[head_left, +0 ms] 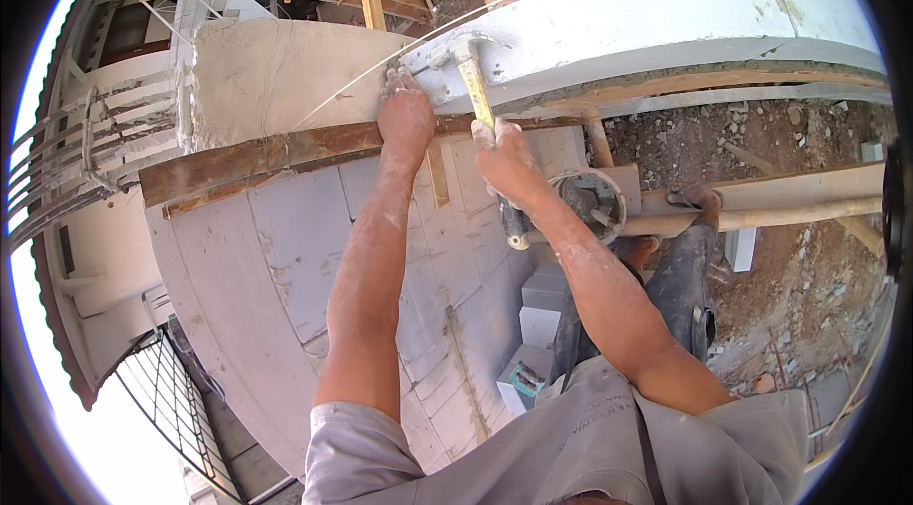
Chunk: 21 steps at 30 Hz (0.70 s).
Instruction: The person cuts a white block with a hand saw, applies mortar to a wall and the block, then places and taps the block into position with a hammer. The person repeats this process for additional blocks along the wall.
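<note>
My right hand [512, 163] is wrapped round the handle of a claw hammer [475, 87], yellow near the head and dark at the grip end. Its metal head lies close to the left end of a row of white lightweight blocks [609, 25]. Beside that end, my left hand [406, 115] pinches what looks like a thin dark nail [419, 72], pointing toward the hammer head. Most of the nail is hidden by my fingers. Under my left wrist runs a brown wooden board [276, 155] along the wall top. A pale string [352, 87] stretches past the fingertips and over the blocks.
A grey concrete surface [285, 77] lies left of the blocks. Below the board is a pale block wall [314, 258]. A mortar bucket [588, 203] stands by my right forearm. Bamboo poles [808, 213] cross above rubble ground, and steel bars [57, 163] stick out at far left.
</note>
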Each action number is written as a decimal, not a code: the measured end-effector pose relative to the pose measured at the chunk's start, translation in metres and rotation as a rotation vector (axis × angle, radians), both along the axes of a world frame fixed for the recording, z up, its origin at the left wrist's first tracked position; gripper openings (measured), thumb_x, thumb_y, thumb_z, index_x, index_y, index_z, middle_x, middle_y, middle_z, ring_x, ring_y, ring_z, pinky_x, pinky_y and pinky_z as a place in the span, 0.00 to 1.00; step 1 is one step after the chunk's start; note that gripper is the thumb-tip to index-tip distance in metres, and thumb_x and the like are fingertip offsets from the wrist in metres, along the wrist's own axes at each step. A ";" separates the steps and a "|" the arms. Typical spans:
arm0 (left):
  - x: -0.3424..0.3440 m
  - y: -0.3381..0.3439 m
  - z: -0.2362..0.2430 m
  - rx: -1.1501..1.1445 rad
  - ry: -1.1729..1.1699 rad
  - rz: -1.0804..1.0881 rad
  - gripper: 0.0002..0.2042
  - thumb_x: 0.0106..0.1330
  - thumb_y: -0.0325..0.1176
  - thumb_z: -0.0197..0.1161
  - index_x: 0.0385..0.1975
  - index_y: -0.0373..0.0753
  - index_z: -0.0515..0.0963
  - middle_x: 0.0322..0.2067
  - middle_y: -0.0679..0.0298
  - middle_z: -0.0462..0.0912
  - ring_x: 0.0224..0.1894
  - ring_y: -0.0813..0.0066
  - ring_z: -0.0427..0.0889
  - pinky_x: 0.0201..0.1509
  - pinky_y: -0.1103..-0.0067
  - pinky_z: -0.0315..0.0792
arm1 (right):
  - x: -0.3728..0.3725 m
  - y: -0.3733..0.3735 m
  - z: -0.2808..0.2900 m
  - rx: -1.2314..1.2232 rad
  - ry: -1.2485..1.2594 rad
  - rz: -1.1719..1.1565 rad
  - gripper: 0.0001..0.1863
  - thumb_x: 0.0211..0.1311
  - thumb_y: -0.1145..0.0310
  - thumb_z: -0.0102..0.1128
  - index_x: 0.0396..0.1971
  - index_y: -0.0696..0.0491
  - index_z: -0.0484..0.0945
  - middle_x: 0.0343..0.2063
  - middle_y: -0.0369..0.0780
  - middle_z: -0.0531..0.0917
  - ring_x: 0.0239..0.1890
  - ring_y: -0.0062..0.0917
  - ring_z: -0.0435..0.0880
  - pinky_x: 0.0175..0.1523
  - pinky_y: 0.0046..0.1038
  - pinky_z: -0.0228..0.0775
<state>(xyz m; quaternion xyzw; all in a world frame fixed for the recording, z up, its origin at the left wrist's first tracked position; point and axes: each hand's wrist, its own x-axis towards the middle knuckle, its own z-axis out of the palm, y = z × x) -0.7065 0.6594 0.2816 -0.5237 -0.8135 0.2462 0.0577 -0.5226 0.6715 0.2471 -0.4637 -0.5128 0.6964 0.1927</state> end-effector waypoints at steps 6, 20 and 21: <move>-0.011 -0.011 -0.007 0.044 0.074 -0.129 0.28 0.61 0.29 0.53 0.60 0.18 0.64 0.60 0.34 0.68 0.62 0.50 0.73 0.66 0.69 0.66 | 0.027 0.027 0.036 -0.254 0.085 -0.410 0.26 0.72 0.53 0.46 0.40 0.68 0.71 0.33 0.55 0.74 0.20 0.35 0.79 0.25 0.36 0.72; 0.000 -0.008 0.000 0.052 -0.022 -0.046 0.27 0.62 0.28 0.54 0.60 0.19 0.64 0.59 0.33 0.68 0.62 0.50 0.73 0.66 0.67 0.66 | 0.012 0.016 0.020 -0.173 0.025 0.022 0.17 0.73 0.60 0.46 0.36 0.62 0.70 0.20 0.39 0.70 0.12 0.21 0.69 0.16 0.26 0.62; -0.002 -0.011 0.003 0.054 -0.031 -0.034 0.27 0.62 0.28 0.54 0.60 0.19 0.64 0.59 0.33 0.69 0.61 0.50 0.73 0.66 0.67 0.66 | 0.016 0.022 0.032 -0.273 0.071 0.180 0.14 0.74 0.62 0.46 0.34 0.59 0.70 0.15 0.33 0.67 0.11 0.16 0.65 0.13 0.21 0.58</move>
